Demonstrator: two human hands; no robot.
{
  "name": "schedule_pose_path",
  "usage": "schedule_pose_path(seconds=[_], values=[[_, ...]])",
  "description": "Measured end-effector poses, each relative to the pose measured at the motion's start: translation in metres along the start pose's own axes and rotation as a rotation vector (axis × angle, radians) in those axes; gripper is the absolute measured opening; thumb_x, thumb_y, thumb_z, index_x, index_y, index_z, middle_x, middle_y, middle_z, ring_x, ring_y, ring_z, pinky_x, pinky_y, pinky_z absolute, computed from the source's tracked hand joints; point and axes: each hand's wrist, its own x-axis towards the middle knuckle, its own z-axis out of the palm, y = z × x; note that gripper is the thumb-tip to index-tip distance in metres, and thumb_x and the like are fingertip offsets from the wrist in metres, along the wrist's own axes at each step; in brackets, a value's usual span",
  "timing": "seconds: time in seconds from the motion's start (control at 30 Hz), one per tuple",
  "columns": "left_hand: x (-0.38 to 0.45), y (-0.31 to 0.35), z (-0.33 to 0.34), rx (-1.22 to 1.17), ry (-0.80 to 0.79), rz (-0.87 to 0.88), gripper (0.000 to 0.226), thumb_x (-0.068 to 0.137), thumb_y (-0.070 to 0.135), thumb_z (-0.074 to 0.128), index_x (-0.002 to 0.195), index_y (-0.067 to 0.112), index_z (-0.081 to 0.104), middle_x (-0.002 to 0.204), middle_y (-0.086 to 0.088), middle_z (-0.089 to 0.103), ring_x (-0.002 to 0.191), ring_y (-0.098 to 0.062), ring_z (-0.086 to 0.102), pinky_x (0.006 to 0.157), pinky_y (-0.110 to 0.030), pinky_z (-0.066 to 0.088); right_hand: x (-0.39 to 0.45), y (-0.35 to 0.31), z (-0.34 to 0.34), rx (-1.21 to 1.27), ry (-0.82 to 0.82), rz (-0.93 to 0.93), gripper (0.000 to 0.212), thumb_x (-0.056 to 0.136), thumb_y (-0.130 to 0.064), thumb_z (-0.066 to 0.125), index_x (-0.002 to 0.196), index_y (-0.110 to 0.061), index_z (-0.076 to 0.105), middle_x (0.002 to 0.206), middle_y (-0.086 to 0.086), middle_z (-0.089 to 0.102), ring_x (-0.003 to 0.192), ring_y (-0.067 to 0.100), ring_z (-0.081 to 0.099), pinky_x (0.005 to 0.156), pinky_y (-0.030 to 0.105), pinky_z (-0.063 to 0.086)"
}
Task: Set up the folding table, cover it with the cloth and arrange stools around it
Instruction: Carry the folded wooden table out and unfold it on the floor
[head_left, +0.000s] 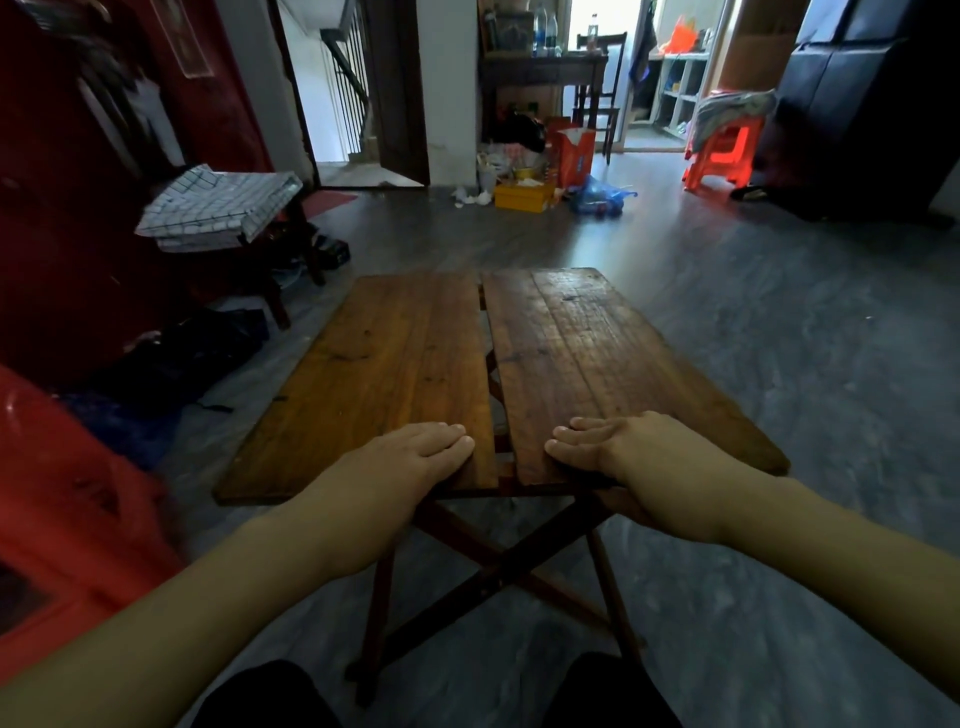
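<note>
Your left hand (415, 457) lies flat, fingers straight, on the near edge of the left leaf of the folding table (395, 374). Your right hand (618, 457) sits on the right leaf with its fingers stretched across the wood; whether the thumb hooks under the edge, you can't tell from here. A narrow gap splits the two leaves and runs straight away from you, so the top's long axis points forward. The crossed legs (493, 577) stand spread on the floor below. Now the cloth (218, 208): it's folded on a dark bench well off to your front-left, so the left hand is the nearer one. The red stools (719, 150) are stacked far off to the front-right.
</note>
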Motion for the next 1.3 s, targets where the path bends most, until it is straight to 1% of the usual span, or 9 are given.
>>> schedule_pose_path(seconds=[0.2,0.4,0.47,0.57,0.7,0.8,0.9,1.13,1.3], values=[[0.007,0.004,0.016,-0.033,0.043,0.021,0.077,0.097,0.003,0.046,0.156,0.033,0.007,0.163,0.014,0.002,0.149,-0.004,0.000,0.117,-0.021,0.007,0.002,-0.004,0.008,0.029,0.009,0.015,0.062,0.100,-0.028,0.050,0.155,-0.035,0.021,0.162,-0.015,0.019,0.149,0.007,0.016,0.117,0.040,0.030],[0.009,-0.001,0.027,-0.089,0.090,0.036,0.081,0.093,-0.004,0.048,0.156,0.032,0.012,0.163,0.013,0.005,0.149,-0.005,-0.001,0.120,-0.023,0.008,0.001,-0.009,0.013,0.034,0.052,0.027,0.064,0.099,-0.026,0.049,0.155,-0.037,0.019,0.162,-0.016,0.017,0.149,0.006,0.015,0.114,0.036,0.035],[0.010,-0.004,0.031,-0.091,0.099,0.054,0.083,0.091,-0.003,0.052,0.156,0.032,0.014,0.163,0.013,0.007,0.148,-0.004,-0.002,0.120,-0.024,0.007,0.001,-0.007,0.018,0.046,0.078,0.013,0.062,0.098,-0.028,0.052,0.154,-0.036,0.025,0.161,-0.015,0.022,0.149,0.007,0.019,0.112,0.039,0.038],[0.006,-0.011,0.040,-0.077,0.106,0.111,0.089,0.085,0.002,0.063,0.156,0.031,0.018,0.162,0.012,0.010,0.148,-0.005,0.002,0.121,-0.029,0.011,-0.003,-0.001,0.034,0.102,0.209,-0.045,0.062,0.090,-0.031,0.066,0.147,-0.031,0.043,0.153,-0.010,0.042,0.143,0.014,0.037,0.103,0.046,0.048],[-0.004,-0.015,0.061,-0.038,0.119,0.171,0.092,0.082,0.013,0.072,0.155,0.032,0.019,0.162,0.011,0.013,0.149,-0.008,0.006,0.119,-0.031,0.015,-0.009,-0.001,0.066,0.178,0.281,-0.146,0.059,0.087,-0.037,0.069,0.141,-0.021,0.053,0.146,-0.001,0.052,0.140,0.022,0.042,0.106,0.048,0.045],[-0.007,-0.014,0.070,-0.002,0.167,0.196,0.093,0.078,0.017,0.077,0.153,0.029,0.024,0.160,0.006,0.022,0.147,-0.013,0.016,0.117,-0.035,0.019,-0.013,-0.008,0.084,0.220,0.366,-0.154,0.057,0.087,-0.028,0.072,0.140,-0.019,0.055,0.145,0.002,0.052,0.141,0.024,0.040,0.112,0.052,0.038],[-0.005,-0.017,0.069,-0.005,0.182,0.202,0.091,0.076,0.016,0.079,0.152,0.027,0.030,0.158,0.004,0.027,0.146,-0.014,0.018,0.115,-0.033,0.017,-0.012,-0.008,0.088,0.246,0.405,-0.153,0.055,0.086,-0.022,0.074,0.139,-0.017,0.056,0.144,0.004,0.053,0.141,0.026,0.040,0.113,0.053,0.035],[0.011,-0.034,0.045,-0.031,0.203,0.178,0.085,0.077,0.016,0.079,0.150,0.031,0.037,0.157,0.009,0.028,0.146,-0.010,0.017,0.117,-0.034,0.020,0.007,-0.001,0.070,0.194,0.431,-0.151,0.052,0.088,-0.015,0.072,0.138,-0.013,0.056,0.142,0.008,0.055,0.137,0.030,0.046,0.110,0.054,0.039],[0.012,-0.045,0.040,-0.037,0.221,0.173,0.079,0.079,0.015,0.077,0.148,0.029,0.041,0.152,0.007,0.036,0.140,-0.013,0.028,0.112,-0.043,0.033,0.017,-0.006,0.066,0.199,0.461,-0.150,0.052,0.088,-0.014,0.071,0.138,-0.012,0.056,0.140,0.010,0.056,0.135,0.031,0.048,0.108,0.053,0.042]])
